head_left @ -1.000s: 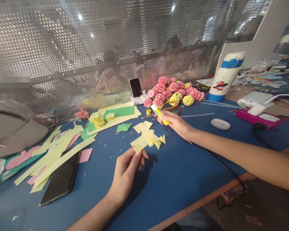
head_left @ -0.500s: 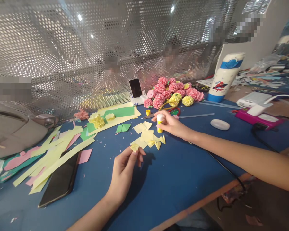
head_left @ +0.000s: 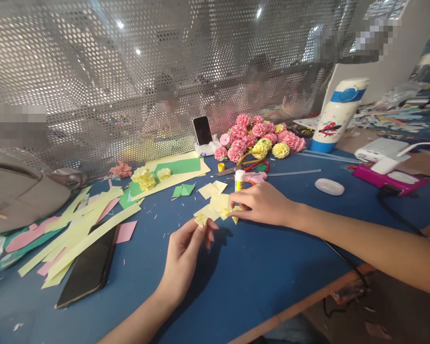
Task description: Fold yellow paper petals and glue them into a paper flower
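My left hand (head_left: 186,248) pinches a small folded piece of yellow paper (head_left: 200,219) between thumb and fingers, just above the table. My right hand (head_left: 263,203) is over the small folded yellow pieces (head_left: 225,214), its thumb and fingertips apart and close to them; whether they touch is hard to make out. Right behind that hand, a glue stick (head_left: 240,179) stands upright without its cap. Its yellow cap (head_left: 221,167) sits farther back. Flat yellow paper squares (head_left: 212,189) lie between the hands, and a folded green piece (head_left: 183,190) is to their left.
Scissors (head_left: 232,170) and a bunch of pink and yellow paper flowers (head_left: 249,136) lie at the back. Yellow strips (head_left: 93,239) cross a dark phone (head_left: 86,272) on the left. A bottle (head_left: 338,114), white oval case (head_left: 329,187) and magenta power strip (head_left: 390,177) occupy the right.
My right hand has let go of the glue stick, leaving it standing on the table, and has come down toward the folded yellow pieces. My left hand stays in place with its paper.
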Demonstrator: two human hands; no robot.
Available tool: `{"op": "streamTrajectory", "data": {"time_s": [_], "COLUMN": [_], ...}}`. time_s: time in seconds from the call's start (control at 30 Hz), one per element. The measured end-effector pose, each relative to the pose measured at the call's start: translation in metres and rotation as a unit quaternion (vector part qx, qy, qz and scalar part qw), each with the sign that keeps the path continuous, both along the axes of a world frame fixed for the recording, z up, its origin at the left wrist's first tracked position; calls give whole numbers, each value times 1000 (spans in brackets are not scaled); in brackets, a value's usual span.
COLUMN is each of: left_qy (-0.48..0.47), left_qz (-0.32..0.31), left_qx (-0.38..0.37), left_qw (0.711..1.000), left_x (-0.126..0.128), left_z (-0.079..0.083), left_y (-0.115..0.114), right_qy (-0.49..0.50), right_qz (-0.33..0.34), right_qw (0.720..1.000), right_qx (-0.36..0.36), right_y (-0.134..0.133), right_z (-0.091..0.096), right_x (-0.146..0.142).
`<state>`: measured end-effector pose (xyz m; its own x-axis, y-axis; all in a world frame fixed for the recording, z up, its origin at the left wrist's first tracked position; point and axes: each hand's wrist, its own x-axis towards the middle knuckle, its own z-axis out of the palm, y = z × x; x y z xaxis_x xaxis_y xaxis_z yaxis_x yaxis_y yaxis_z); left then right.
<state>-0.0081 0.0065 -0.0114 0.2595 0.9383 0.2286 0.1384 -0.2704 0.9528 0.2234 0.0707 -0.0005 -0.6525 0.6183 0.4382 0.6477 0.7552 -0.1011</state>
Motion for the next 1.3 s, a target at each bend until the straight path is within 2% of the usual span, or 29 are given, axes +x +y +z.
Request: {"op": "streamTrajectory", "data": {"time_s": [0.17,0.27,0.43,0.63,0.7,0.8,0.87,1.0,1.13,1.3], "left_qy": [29,59,80,99,119,132,124,97,88,90], "left_qz": [-26,-45,-54,-47,-56,-88,-113,-134,-130,-125], "left_qx": [-6,2,18,23,32,47,47,41,52,65], "left_qw": [999,997,995,994,991,986,985,985,986,986], "left_x": [0,-1,-1,-1,-1,-1,1,3,3,1], "left_z": [0,0,1,2,2,1,2,3,4,2], "left_y": [0,0,0,1,1,1,-1,-3,-3,-4], "right_qy": [25,35,60,90,147,236,252,254,284,312], "right_qz": [22,22,-31,17,45,87,107,145,163,150], "right_qw": [991,990,980,968,952,911,895,876,845,839], "right_qx": [-127,-136,-188,-234,-265,-326,-353,-383,-423,-419], "right_y": [0,-1,-2,-1,-2,-6,-9,-14,-16,-15], "right_z": [2,3,4,8,11,14,14,8,6,5], "right_x": [-1,-2,-4,-3,-3,-4,-6,-10,-12,-13]}}
